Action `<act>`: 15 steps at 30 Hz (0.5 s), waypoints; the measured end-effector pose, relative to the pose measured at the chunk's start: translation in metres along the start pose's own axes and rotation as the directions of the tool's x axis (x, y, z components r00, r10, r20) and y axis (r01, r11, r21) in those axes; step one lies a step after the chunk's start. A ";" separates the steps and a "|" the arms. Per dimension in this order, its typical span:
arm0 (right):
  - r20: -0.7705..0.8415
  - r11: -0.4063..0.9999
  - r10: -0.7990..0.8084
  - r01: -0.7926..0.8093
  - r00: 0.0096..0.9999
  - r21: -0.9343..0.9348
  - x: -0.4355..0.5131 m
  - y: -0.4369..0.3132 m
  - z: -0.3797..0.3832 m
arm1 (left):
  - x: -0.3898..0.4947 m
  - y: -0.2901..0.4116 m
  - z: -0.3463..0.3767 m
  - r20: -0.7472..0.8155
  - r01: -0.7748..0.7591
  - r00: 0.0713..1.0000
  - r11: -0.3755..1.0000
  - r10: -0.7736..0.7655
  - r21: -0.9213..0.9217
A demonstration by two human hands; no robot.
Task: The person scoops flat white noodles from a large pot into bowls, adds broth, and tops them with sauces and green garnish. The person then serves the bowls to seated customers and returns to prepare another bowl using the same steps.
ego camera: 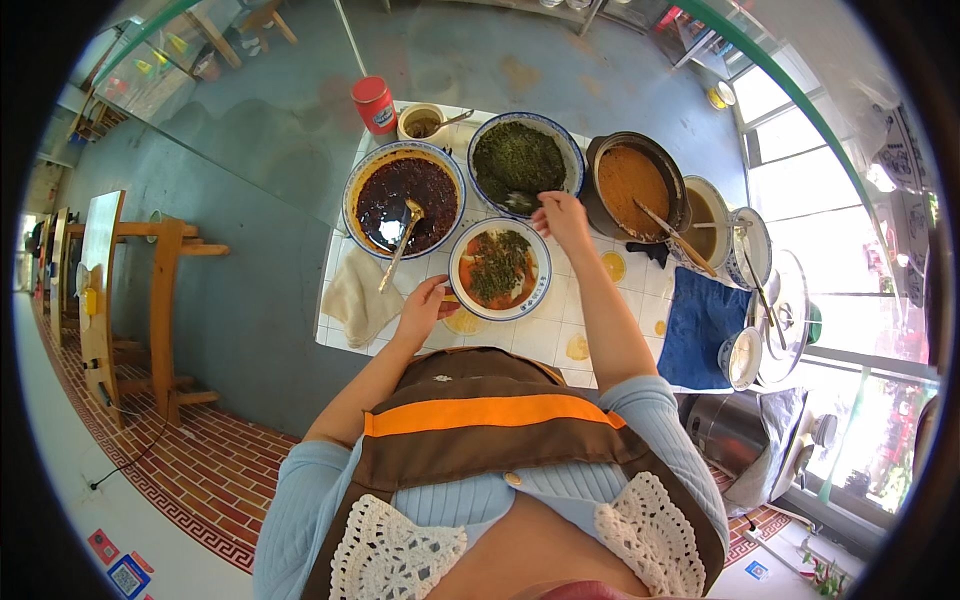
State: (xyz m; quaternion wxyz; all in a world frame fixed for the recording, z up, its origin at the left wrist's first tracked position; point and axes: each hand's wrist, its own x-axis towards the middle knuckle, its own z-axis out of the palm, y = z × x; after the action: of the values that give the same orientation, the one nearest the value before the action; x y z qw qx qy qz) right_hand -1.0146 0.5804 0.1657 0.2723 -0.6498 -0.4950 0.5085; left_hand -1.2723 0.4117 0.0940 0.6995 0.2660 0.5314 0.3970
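In front of me stands a white bowl with a blue rim (545, 279), holding reddish broth, pale pieces and a heap of chopped green herbs. My left hand (421, 313) holds its lower left side, thumb at the rim and fingers beneath the edge. Above the bowl, my right hand (562, 221) pinches a metal spoon (517, 201) whose head rests low in a large bowl of chopped greens (521, 157). Most of the spoon's handle is hidden by my fingers. Left of that, a ladle (401, 247) leans in a bowl of dark red chili oil (386, 187).
A dark pot of orange-brown sauce (634, 184) holds a long-handled utensil. Beyond it sits a bowl of brownish liquid (701, 225). A red-lidded jar (373, 105) and a small spice pot (421, 124) stand behind. Cloths, beige (360, 296) and blue (705, 326), lie on the tiled table (540, 345).
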 end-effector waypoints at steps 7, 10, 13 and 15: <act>0.067 0.858 0.027 -0.057 0.997 0.510 0.018 0.014 0.018 | 0.008 -0.004 -0.008 -0.059 -0.029 0.998 0.999 0.030 0.015; 0.130 0.757 -0.014 -0.074 0.991 0.650 -0.002 0.026 -0.004 | 0.013 -0.009 -0.008 -0.064 -0.034 0.997 0.999 0.036 0.021; 0.164 0.781 -0.071 -0.048 0.984 0.623 -0.034 0.028 -0.029 | 0.016 -0.007 -0.001 -0.063 -0.068 0.996 0.997 0.070 0.022; 0.188 0.864 -0.148 0.035 0.971 0.501 -0.060 0.027 -0.040 | 0.017 -0.003 0.007 -0.051 -0.100 0.994 0.994 0.098 -0.035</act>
State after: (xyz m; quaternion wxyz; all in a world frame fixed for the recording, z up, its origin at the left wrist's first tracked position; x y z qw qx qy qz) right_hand -0.9671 0.5215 0.1793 0.3969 -0.4739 -0.4056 0.6733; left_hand -1.2627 0.4246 0.0847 0.6706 0.2690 0.5269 0.4475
